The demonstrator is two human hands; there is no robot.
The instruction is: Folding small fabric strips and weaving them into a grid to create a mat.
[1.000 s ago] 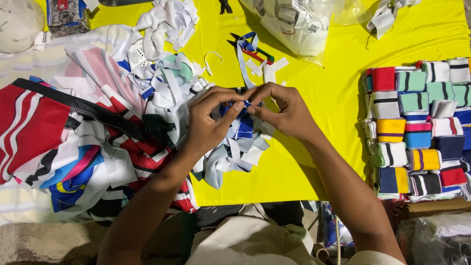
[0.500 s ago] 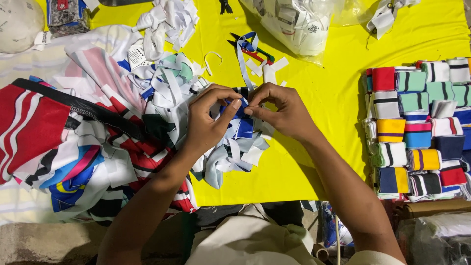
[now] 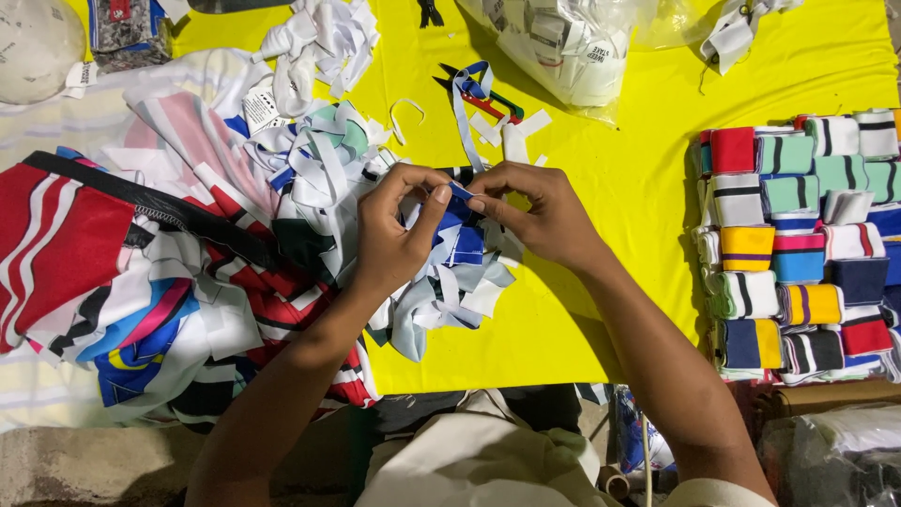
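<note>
My left hand (image 3: 399, 235) and my right hand (image 3: 540, 214) meet over the middle of a yellow table (image 3: 619, 188). Between their fingertips both pinch a small blue fabric strip (image 3: 458, 192). Under the hands lies a loose pile of white, grey and blue fabric scraps (image 3: 450, 282). To the left spreads a heap of red, white, pink and blue striped garment pieces (image 3: 141, 272).
Folded striped knit cuffs in many colours are stacked in rows (image 3: 798, 244) at the right. A clear plastic bag of white pieces (image 3: 563, 47) lies at the top. Small scissors with ribbon (image 3: 479, 89) and white strips sit above the hands. A cap (image 3: 33, 47) is at top left.
The hands have stayed in place; the fingers have shifted slightly on the blue strip, drawing a little closer together.
</note>
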